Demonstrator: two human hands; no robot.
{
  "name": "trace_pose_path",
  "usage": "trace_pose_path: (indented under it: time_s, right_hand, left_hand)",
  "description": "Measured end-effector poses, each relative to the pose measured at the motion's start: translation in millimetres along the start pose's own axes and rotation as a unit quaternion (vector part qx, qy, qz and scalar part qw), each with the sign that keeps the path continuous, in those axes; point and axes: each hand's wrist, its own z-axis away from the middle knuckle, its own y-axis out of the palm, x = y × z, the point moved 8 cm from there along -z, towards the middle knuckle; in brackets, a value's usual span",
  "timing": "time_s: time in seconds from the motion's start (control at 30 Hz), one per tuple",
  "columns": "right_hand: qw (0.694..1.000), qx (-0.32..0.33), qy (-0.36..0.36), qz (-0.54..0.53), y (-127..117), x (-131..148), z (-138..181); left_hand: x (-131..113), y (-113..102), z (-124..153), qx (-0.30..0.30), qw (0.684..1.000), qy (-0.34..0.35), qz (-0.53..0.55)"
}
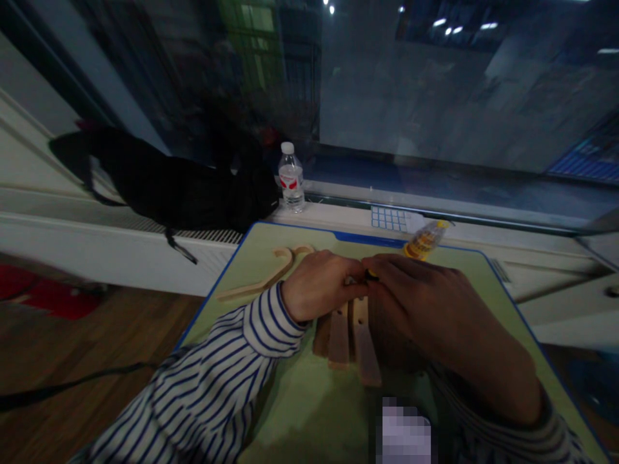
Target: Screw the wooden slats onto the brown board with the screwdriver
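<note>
My left hand (322,283) and my right hand (416,290) meet over a set of flat wooden slats (349,335) lying on a green mat with a blue border (309,399). Both hands are closed, fingertips pressed together where they touch. A small dark and yellow object (370,275) shows between the fingers; I cannot make out what it is. The slats have small holes near their far ends. A curved wooden piece (271,274) lies on the mat just left of my left hand. A yellow glue tube (425,238) lies beyond my right hand.
A water bottle (291,178) stands on the white sill by the window. A black bag (169,183) lies on the sill to the left. A white gridded sheet (389,218) sits behind the mat. Wooden floor and a black cable (68,386) are at the left.
</note>
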Motion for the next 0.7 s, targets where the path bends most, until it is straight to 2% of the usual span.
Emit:
trace_pose_path:
  time_s: [0.7]
  right_hand:
    - [0.999,-0.034,0.017,0.024,-3.5,-2.9,-2.8]
  left_hand:
    - [-2.0,3.6,0.7,0.002,1.0,0.031,-0.005]
